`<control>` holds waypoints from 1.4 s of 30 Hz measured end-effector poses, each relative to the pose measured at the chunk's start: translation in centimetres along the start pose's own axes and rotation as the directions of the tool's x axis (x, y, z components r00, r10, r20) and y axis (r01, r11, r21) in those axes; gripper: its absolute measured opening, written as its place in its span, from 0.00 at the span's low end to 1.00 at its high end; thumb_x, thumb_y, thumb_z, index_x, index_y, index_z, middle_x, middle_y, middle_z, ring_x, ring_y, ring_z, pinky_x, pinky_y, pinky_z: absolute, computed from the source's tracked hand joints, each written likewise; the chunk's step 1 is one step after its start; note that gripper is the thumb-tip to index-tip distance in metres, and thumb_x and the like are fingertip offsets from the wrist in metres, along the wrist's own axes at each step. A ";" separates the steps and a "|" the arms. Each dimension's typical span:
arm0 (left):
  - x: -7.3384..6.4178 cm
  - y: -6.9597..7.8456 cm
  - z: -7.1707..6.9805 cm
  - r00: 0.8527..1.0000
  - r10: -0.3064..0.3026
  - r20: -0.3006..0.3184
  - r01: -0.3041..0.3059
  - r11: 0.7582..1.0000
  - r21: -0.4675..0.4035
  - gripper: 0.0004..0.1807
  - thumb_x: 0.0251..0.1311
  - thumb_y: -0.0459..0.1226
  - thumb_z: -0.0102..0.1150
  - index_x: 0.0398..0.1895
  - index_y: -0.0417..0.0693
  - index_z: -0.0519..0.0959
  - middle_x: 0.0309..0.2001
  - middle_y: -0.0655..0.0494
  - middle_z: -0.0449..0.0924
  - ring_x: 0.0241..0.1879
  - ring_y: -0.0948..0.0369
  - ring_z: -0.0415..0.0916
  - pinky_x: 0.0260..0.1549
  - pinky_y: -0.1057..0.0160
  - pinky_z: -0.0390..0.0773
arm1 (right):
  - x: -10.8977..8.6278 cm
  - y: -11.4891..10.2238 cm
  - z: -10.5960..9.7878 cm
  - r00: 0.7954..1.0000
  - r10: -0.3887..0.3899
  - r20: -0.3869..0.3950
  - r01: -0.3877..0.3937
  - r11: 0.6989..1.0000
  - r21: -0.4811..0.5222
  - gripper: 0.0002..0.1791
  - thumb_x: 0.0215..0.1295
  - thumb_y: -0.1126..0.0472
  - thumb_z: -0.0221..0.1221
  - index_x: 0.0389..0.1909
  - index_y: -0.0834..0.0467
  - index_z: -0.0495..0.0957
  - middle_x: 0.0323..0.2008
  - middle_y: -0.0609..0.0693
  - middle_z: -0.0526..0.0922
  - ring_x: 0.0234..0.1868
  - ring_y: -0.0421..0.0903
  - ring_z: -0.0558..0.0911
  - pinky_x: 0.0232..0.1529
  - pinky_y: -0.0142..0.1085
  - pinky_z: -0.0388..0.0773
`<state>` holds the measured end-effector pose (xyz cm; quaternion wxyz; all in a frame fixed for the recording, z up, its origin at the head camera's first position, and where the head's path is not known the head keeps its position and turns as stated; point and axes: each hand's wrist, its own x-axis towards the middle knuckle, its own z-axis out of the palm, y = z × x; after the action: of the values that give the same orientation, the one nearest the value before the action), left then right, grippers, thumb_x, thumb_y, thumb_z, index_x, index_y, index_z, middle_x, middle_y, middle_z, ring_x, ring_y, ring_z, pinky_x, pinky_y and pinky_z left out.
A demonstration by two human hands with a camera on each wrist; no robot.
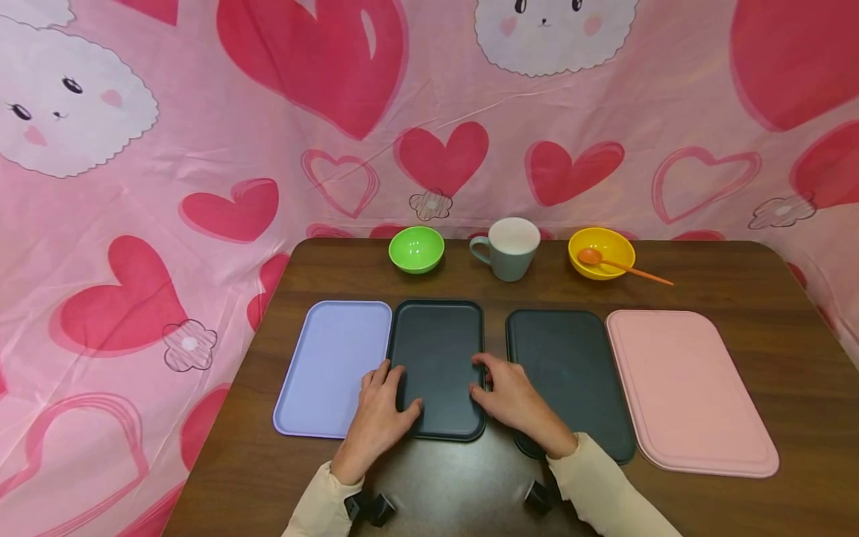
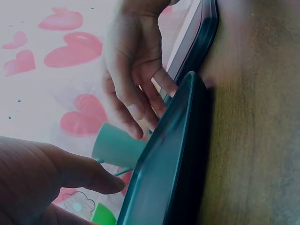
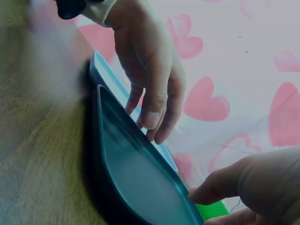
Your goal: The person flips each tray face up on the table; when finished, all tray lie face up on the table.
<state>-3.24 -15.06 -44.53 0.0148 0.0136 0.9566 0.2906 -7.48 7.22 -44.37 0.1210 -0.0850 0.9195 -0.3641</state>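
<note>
A dark tray [image 1: 439, 358] with a raised rim lies in the middle of the table, between both hands. My left hand [image 1: 379, 414] is at its left edge, where it meets a lavender tray [image 1: 329, 365]; the thumb hovers over the dark tray. At the right edge is my right hand [image 1: 513, 391], fingers loosely bent and thumb apart from them. In the left wrist view the right hand [image 2: 136, 65] has its fingertips right at the rim. The right wrist view shows the left hand's fingers [image 3: 161, 108] over the tray's far edge, gripping nothing.
Right of the dark tray lie a second dark tray [image 1: 564, 358] and a pink tray [image 1: 691, 388]. Along the back stand a green bowl [image 1: 416, 250], a grey-green mug [image 1: 513, 257] and a yellow bowl [image 1: 597, 272] with an orange spoon [image 1: 637, 271] in it. A heart-patterned cloth hangs behind.
</note>
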 end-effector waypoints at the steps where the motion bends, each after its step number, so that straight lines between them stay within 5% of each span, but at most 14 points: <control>1: 0.0 0.0 0.0 1.000 0.001 0.002 -0.001 1.000 0.001 0.30 0.53 0.40 0.70 0.59 0.35 0.76 0.66 0.29 0.69 0.63 0.35 0.65 0.59 0.37 0.71 | 0.0 0.0 0.0 1.000 -0.001 0.001 0.001 1.000 -0.006 0.22 0.59 0.61 0.66 0.56 0.58 0.79 0.36 0.52 0.83 0.36 0.45 0.79 0.37 0.41 0.77; 11: 0.2 0.4 -0.6 0.999 -0.001 0.033 0.002 1.000 -0.016 0.31 0.55 0.40 0.69 0.61 0.36 0.76 0.68 0.31 0.68 0.65 0.36 0.64 0.61 0.37 0.70 | 0.0 0.6 -1.2 1.000 -0.018 -0.017 0.018 1.000 0.024 0.22 0.60 0.62 0.65 0.56 0.60 0.80 0.39 0.55 0.86 0.39 0.46 0.84 0.42 0.43 0.82; 20: 0.4 1.7 -0.1 0.986 0.168 -0.016 -0.169 0.984 -0.063 0.30 0.55 0.38 0.69 0.61 0.37 0.75 0.66 0.31 0.69 0.66 0.36 0.64 0.61 0.36 0.68 | 0.0 2.3 -4.5 0.997 -0.046 -0.069 0.049 0.998 0.035 0.24 0.62 0.61 0.63 0.58 0.63 0.77 0.51 0.61 0.85 0.43 0.51 0.86 0.40 0.43 0.82; 30: 0.4 3.6 1.5 0.961 0.275 -0.016 -0.276 0.958 -0.082 0.32 0.55 0.39 0.70 0.64 0.41 0.73 0.67 0.34 0.70 0.67 0.38 0.64 0.60 0.36 0.69 | 0.2 5.3 -8.1 0.989 -0.026 -0.146 0.023 1.000 -0.019 0.25 0.65 0.59 0.62 0.62 0.63 0.74 0.56 0.66 0.82 0.52 0.61 0.83 0.54 0.57 0.79; 42: -0.3 5.8 4.4 0.913 0.382 0.143 -0.384 0.923 -0.019 0.35 0.59 0.46 0.68 0.68 0.46 0.70 0.69 0.41 0.69 0.68 0.45 0.63 0.59 0.39 0.71 | 0.6 8.3 -11.5 0.975 -0.010 -0.221 -0.011 0.995 -0.096 0.26 0.65 0.60 0.62 0.61 0.67 0.72 0.54 0.72 0.80 0.54 0.69 0.78 0.55 0.63 0.73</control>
<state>-2.69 -7.79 -44.92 0.0268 0.2216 0.9332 0.2817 -11.93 20.48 -42.04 0.0140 -0.0495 0.9438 -0.3265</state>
